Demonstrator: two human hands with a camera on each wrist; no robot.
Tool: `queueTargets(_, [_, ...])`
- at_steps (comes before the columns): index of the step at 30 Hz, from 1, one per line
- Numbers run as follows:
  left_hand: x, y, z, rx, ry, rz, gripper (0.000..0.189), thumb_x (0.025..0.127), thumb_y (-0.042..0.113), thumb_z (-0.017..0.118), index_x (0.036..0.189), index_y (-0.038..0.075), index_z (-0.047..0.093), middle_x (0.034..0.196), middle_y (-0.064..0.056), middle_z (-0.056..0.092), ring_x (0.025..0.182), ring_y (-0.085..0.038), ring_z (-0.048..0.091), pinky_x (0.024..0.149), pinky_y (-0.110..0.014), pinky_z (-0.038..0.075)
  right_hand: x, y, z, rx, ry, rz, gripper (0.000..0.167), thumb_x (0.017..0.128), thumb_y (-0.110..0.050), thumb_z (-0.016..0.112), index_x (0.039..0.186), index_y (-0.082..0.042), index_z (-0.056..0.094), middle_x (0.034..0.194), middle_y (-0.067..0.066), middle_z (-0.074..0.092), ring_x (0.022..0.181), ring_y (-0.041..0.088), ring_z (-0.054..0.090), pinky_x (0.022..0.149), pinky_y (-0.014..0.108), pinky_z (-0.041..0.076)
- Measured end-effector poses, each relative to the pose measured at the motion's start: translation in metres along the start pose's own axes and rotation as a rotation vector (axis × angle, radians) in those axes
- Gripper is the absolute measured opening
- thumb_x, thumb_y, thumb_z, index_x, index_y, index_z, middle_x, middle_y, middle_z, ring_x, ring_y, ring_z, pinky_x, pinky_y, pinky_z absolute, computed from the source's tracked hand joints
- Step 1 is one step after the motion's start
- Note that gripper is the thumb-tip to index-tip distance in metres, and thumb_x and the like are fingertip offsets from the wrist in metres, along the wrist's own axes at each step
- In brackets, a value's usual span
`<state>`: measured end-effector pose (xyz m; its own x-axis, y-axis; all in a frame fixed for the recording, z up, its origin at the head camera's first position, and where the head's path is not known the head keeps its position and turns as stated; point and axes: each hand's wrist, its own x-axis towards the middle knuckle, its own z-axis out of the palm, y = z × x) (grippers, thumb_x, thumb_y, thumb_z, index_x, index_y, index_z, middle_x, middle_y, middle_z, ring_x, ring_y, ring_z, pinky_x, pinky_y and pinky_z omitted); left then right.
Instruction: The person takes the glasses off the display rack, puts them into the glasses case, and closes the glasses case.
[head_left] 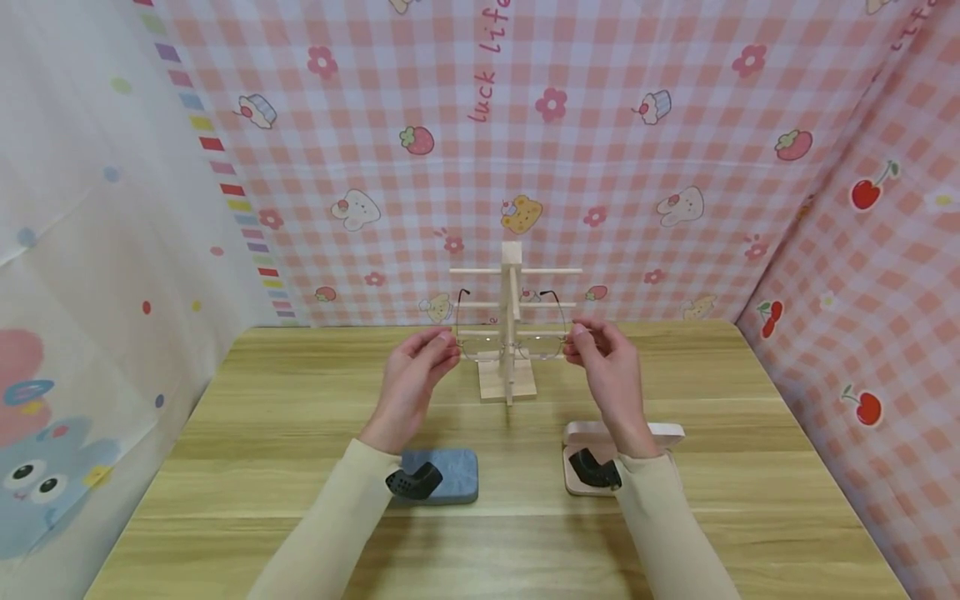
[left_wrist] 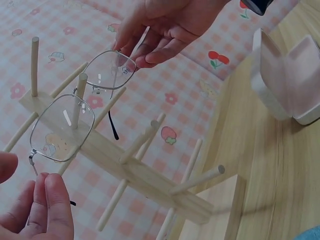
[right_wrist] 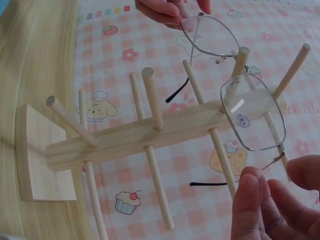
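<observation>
A pair of thin metal-rimmed eyeglasses [right_wrist: 253, 111] is held up between both hands, lenses toward me, with the dark-tipped temples pointing away toward the wooden display rack [head_left: 512, 252]. My left hand [head_left: 411, 379] pinches the left temple close to its hinge. On the other side, my right hand [head_left: 611, 375] pinches the right temple near the hinge. One lens carries a small printed sticker [right_wrist: 243, 120]. An upper front peg [right_wrist: 236, 75] of the rack lines up with the middle of the eyeglasses, around the bridge. Whether the bridge touches that peg, I cannot tell.
A closed blue glasses case [head_left: 459, 475] lies on the wooden table [head_left: 300, 400] beneath my left wrist. An open pale pink glasses case [head_left: 585, 432] sits under my right wrist. Several pegs stick out from the rack's post. Checked cloth [head_left: 450, 183] hangs behind the table.
</observation>
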<state>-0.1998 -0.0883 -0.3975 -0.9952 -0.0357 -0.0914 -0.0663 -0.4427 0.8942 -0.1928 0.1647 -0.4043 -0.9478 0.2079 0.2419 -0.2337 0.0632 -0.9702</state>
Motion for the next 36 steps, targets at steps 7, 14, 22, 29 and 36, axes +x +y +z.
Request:
queueTargets(7, [0.004,0.001,0.002,0.007,0.018,-0.046,0.024,0.102,0.001,0.062,0.125,-0.007,0.061,0.098,-0.007,0.068,0.086,-0.013,0.069,0.086,-0.025,0.059,0.003,-0.002,0.002,-0.005,-0.010,0.019,0.031,0.106,-0.017,0.062,0.125,0.007,0.064,0.099,0.022,0.069,0.079,0.011,0.068,0.074,0.024,0.062])
queueTargets(14, [0.004,0.000,0.002,-0.001,0.011,-0.038,0.025,0.101,-0.002,0.062,0.125,-0.008,0.061,0.098,-0.007,0.068,0.086,-0.013,0.068,0.085,-0.024,0.059,0.005,-0.005,0.004,0.000,-0.007,0.036,0.028,0.105,-0.014,0.063,0.123,0.006,0.065,0.093,0.017,0.069,0.075,0.010,0.067,0.071,0.023,0.061])
queueTargets(22, [0.005,0.000,0.003,-0.005,0.019,-0.047,0.026,0.099,-0.004,0.063,0.125,-0.008,0.062,0.097,-0.007,0.068,0.083,-0.012,0.068,0.082,-0.023,0.059,0.006,-0.009,0.005,-0.016,-0.008,0.072,0.028,0.103,-0.013,0.064,0.124,0.006,0.066,0.093,0.012,0.070,0.074,0.010,0.067,0.071,0.022,0.060])
queueTargets(29, [0.004,0.001,0.006,-0.038,0.004,-0.050,0.023,0.098,-0.005,0.063,0.121,-0.007,0.063,0.094,-0.007,0.068,0.080,-0.011,0.067,0.078,-0.020,0.059,0.006,-0.013,0.003,0.049,-0.034,0.096,0.026,0.102,-0.008,0.064,0.124,0.005,0.064,0.096,0.014,0.068,0.076,0.011,0.066,0.074,0.023,0.061])
queueTargets(36, [0.000,0.004,0.009,-0.055,0.014,-0.056,0.019,0.097,-0.007,0.061,0.116,-0.006,0.065,0.093,-0.007,0.069,0.078,-0.011,0.067,0.077,-0.021,0.059,0.002,-0.018,0.001,0.097,-0.056,0.111,0.028,0.101,-0.006,0.064,0.126,0.007,0.062,0.090,0.006,0.067,0.076,0.011,0.067,0.075,0.024,0.061])
